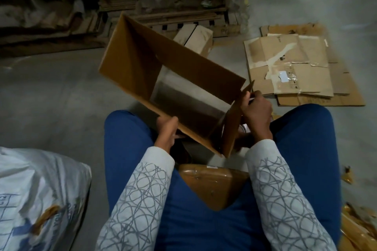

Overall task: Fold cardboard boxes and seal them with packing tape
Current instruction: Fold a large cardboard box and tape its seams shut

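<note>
A brown cardboard box [142, 61] is held open in front of my knees, tilted, with both ends unclosed so the grey floor shows through it. My left hand [166, 131] grips the near lower edge of the box, thumb on top. At the right corner my right hand [256, 110] pinches a narrow side flap. No tape roll is plainly visible; a rounded object behind the right flap is mostly hidden.
Flattened cardboard sheets [295, 67] lie on the floor at right. A small closed carton [195, 38] and a wooden pallet [183, 20] sit behind. A white sack [38, 195] is at lower left. A taped brown parcel [214, 181] rests between my legs.
</note>
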